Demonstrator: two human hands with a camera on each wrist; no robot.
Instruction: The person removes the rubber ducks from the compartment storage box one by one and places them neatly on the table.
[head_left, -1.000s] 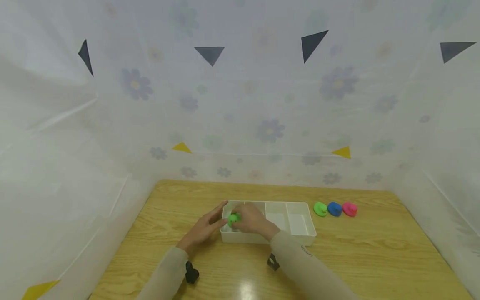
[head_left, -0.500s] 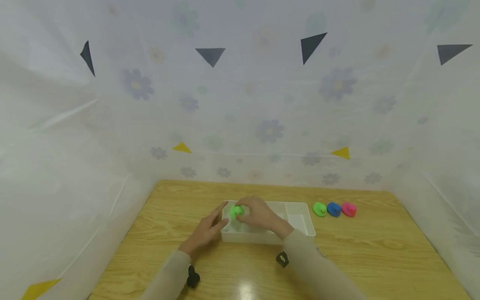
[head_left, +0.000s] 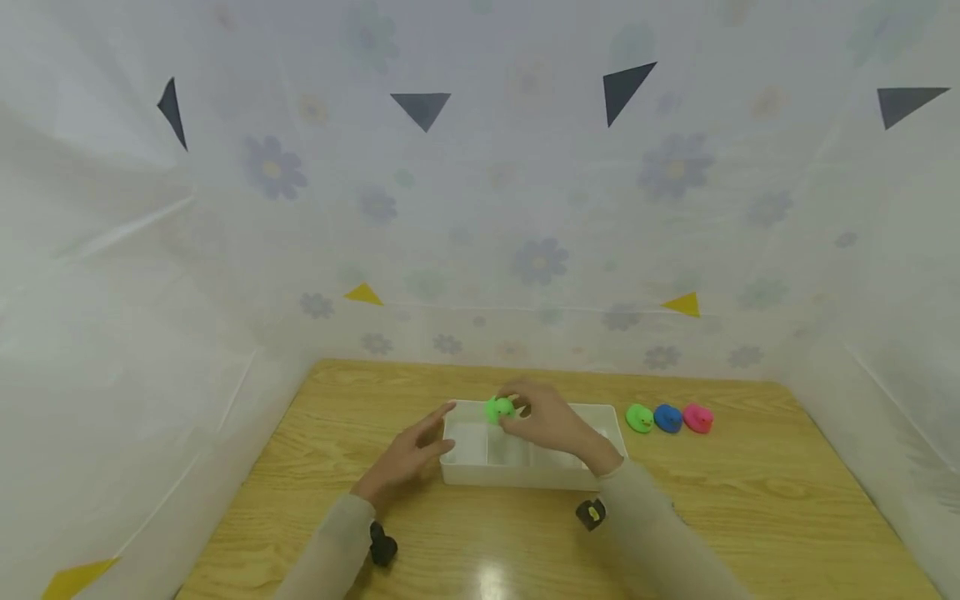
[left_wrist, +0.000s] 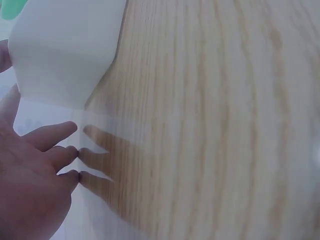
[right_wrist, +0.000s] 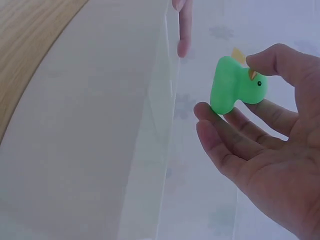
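A green rubber duck (head_left: pixel 498 409) is held above the white divided box (head_left: pixel 517 477), pinched between the thumb and fingers of my right hand (head_left: pixel 551 423). In the right wrist view the thumb presses at the beak of the duck (right_wrist: pixel 229 85), and the fingers support it from below. My left hand (head_left: pixel 405 457) is at the box's left end, fingers spread. Seen from the left wrist, its thumb and index fingertip touch the end of the box (left_wrist: pixel 65 60), while the other fingers extend over the table. The box's left compartment shows bare; my right hand partly hides the others.
To the right of the box, a second green duck (head_left: pixel 640 418), a blue duck (head_left: pixel 668 418) and a pink duck (head_left: pixel 698 418) stand in a row on the wooden table (head_left: pixel 750 500). A patterned sheet (head_left: pixel 480 208) rises behind and at the sides.
My right hand has lifted the green duck out of the left compartment and carried it up and to the right. My left hand has stayed at the box's left end.
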